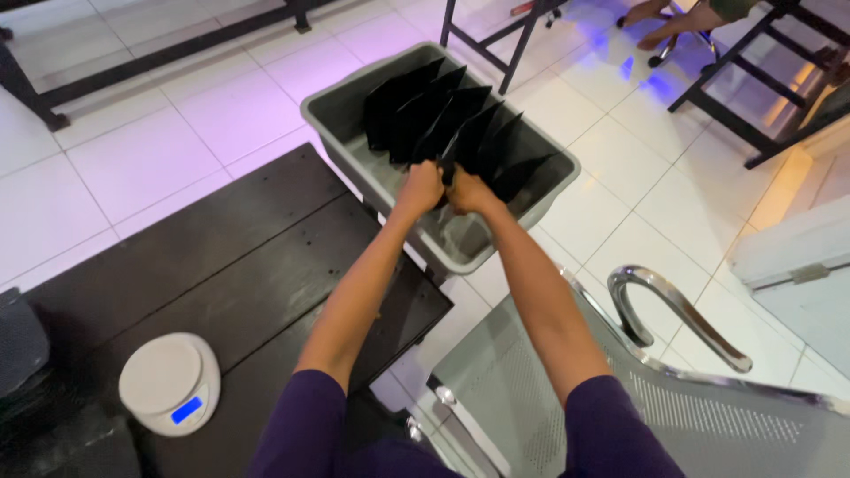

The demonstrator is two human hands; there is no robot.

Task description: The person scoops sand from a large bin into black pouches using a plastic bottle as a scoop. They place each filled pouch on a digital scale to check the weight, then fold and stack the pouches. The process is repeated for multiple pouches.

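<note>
Head view, looking down over both outstretched arms in purple sleeves. Far left, at 8 o'clock of the frame: a round white kitchen scale [168,382] with a lit blue display, sitting on a dark wooden table [230,265]. The table runs from 8 o'clock up toward centre. At its far corner, around 12 o'clock from the hands, a grey plastic tub [332,124] rests partly on the table edge and overhangs the white tiled floor [133,159]. Inside the tub, a row of black pouches [443,119] stands upright, leaning one against the next. Left hand [420,188]: fingers curled together, closed on the top edge of the nearest black pouch, at the tub's near side. Right hand [467,192]: just beside the left, touching or nearly so, fingers likewise curled shut on the same pouch top. At 4 o'clock: a perforated metal bench seat [708,416] with a curved chrome armrest [673,310]. At 1 o'clock, top edge: another person's bare feet [660,26] by a black frame.
</note>
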